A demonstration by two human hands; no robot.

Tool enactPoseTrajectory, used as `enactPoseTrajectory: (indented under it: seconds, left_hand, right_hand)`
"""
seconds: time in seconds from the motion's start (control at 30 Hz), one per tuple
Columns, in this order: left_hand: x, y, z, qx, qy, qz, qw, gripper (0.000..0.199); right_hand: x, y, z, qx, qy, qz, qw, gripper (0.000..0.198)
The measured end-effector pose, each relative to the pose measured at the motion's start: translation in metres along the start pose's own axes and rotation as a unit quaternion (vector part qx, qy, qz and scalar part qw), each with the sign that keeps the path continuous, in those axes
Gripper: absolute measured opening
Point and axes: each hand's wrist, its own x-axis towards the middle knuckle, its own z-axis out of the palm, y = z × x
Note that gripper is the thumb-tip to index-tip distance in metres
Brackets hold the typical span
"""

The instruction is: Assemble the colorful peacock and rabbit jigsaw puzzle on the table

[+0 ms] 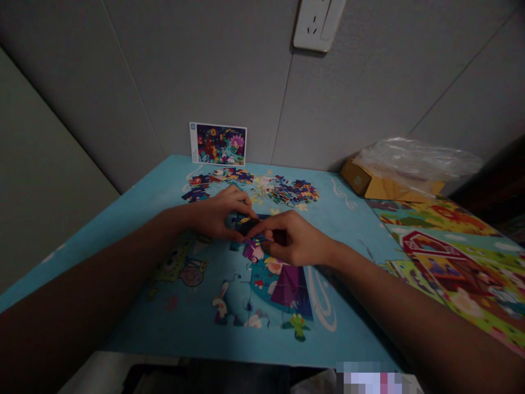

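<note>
A partly joined jigsaw puzzle [256, 284] lies on the blue table, with a rabbit, a frog and a purple area on its pieces. At its upper edge my left hand [221, 213] has thumb and index finger around a dark puzzle piece [245, 223]. My right hand [293, 238] comes in from the right, index finger stretched to the same piece and the other fingers curled. The fingertips of both hands nearly meet there. My fingers hide part of the piece and the joined pieces below it.
Loose puzzle pieces [287, 190] lie in a heap behind my hands. A picture card [221, 145] leans on the grey wall. At the right stand a yellow box [385, 186] with clear plastic [418, 161] on it and a colourful farm picture [463, 268]. A wall socket [315, 27] is above.
</note>
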Motion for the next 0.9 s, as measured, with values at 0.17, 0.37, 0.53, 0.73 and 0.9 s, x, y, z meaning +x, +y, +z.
enactPoseTrajectory:
  seconds: [0.17,0.37,0.53,0.73,0.9]
  left_hand:
    - [-0.004,0.001,-0.003,-0.009,-0.031,-0.024,0.999,0.07]
    - [-0.004,0.006,0.0,-0.015,-0.036,-0.015,0.999,0.074]
    - [-0.001,0.011,0.002,0.005,-0.038,-0.031,0.999,0.07]
    - [0.001,0.011,0.006,0.008,-0.026,-0.064,0.998,0.067]
    - [0.003,0.005,0.011,0.014,0.002,-0.08,0.997,0.058]
  right_hand:
    - [-0.002,0.001,-0.006,-0.018,-0.021,0.02,0.999,0.029]
    - [-0.002,0.004,-0.007,0.009,-0.013,0.053,0.998,0.02]
    - [0.001,0.006,-0.004,0.081,0.016,0.082,0.993,0.012]
    - [0.006,0.013,-0.003,0.151,0.081,0.103,0.98,0.018]
    - [0.005,0.017,-0.003,0.22,0.077,0.098,0.968,0.035]
